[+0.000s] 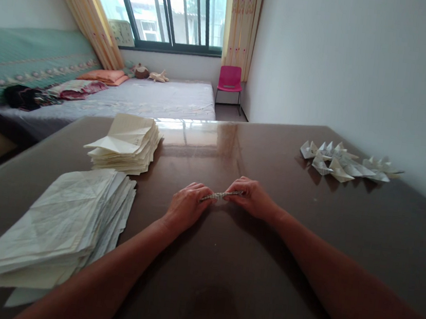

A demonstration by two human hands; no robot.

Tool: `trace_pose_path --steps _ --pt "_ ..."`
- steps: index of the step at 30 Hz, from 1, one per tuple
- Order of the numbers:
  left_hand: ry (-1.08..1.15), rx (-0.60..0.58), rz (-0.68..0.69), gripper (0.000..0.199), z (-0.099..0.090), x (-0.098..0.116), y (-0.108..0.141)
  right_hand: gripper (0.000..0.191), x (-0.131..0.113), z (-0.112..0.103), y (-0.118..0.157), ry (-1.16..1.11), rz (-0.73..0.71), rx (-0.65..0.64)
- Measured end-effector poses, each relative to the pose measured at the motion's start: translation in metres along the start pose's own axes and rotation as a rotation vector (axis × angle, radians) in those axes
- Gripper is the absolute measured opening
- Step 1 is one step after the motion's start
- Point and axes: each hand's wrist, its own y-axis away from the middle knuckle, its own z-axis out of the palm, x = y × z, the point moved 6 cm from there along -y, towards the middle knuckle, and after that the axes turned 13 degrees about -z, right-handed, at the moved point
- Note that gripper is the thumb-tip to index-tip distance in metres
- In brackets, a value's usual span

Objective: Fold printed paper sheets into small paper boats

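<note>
Over the middle of the brown table, my left hand [189,206] and my right hand [254,197] hold a small folded paper [218,196] between them. The paper is printed, thin and seen nearly edge-on. Its left end is pinched in my left hand, its right end in my right hand, and the middle shows between the fingertips. Both hands are closed, with the palms mostly hidden. Beside my left forearm lies a large stack of creased grey-white paper [62,213].
Behind that stack sits a smaller pile of cream paper [125,143]. Several folded paper boats [339,162] stand at the table's [190,281] back right. Beyond the table are a bed [166,97], a pink chair [230,79] and a window.
</note>
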Motion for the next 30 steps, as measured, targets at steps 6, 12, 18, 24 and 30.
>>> trace_pose_path --steps 6,12,18,24,30 --pt "0.090 0.040 -0.001 0.028 -0.001 0.000 0.004 0.016 0.013 -0.003 0.003 0.126 0.046 -0.095" --pt "0.082 0.051 0.055 0.022 0.002 0.000 0.004 0.053 0.002 -0.013 0.000 0.076 -0.022 -0.087" --pt "0.081 0.060 0.071 0.019 0.005 0.003 0.005 0.013 -0.010 -0.014 -0.003 0.247 -0.125 0.041" --pt "0.059 0.052 0.092 0.016 0.005 0.005 0.006 0.016 -0.008 -0.004 -0.004 0.330 -0.053 -0.033" --pt "0.044 0.035 0.146 0.021 0.005 0.006 0.007 0.015 -0.019 -0.006 -0.009 0.402 -0.068 -0.052"
